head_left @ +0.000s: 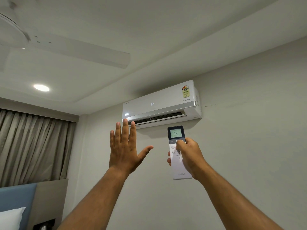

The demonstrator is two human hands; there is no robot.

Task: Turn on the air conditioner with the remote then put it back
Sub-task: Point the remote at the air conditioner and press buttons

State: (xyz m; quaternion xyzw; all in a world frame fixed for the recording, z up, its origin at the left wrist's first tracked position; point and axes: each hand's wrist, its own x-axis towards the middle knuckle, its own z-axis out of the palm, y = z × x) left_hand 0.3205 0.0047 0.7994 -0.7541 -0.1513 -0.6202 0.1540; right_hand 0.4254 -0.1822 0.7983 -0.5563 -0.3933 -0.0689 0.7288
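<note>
Right hand (189,156) grips the slim white plastic remote (178,153), raised just below the white wall-mounted air conditioner (162,103), thumb on its buttons. Left hand (124,146) is spread, empty. I judge a repeat press would switch the lit unit off.

Ceiling fan (63,47) top left, lit downlight (41,87), curtains (33,146), blue headboard (16,196), pillow (11,218)
</note>
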